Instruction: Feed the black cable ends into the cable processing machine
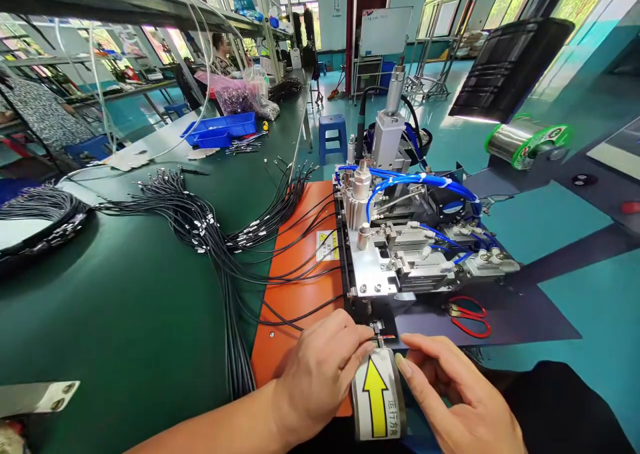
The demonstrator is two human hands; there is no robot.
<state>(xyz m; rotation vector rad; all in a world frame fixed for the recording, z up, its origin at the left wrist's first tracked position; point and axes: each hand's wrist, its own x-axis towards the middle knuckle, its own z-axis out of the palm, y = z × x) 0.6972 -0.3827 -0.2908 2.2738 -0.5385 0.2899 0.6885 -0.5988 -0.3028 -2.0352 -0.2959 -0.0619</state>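
Note:
My left hand [325, 367] is closed, thumb and forefinger pinching a black cable's end at a small metal fixture [379, 327] on the machine's front edge. Thin red wire shows just right of the fingertips. My right hand [450, 387] is to the right of the fixture, thumb and forefinger apart with nothing between them. Between the hands is a rounded metal part with a yellow arrow label [376, 391]. Behind them stands the machine [400, 241] with blue air tubes. Several black cables [220, 254] run over its orange plate [300, 301].
Red-handled scissors [469, 316] lie on the dark surface at right. A solder spool [525, 141] hangs behind, below a black lamp [510, 67]. On the green table [150, 321] are a cable coil [45, 227] and a blue tray [220, 131]. People sit at the far left.

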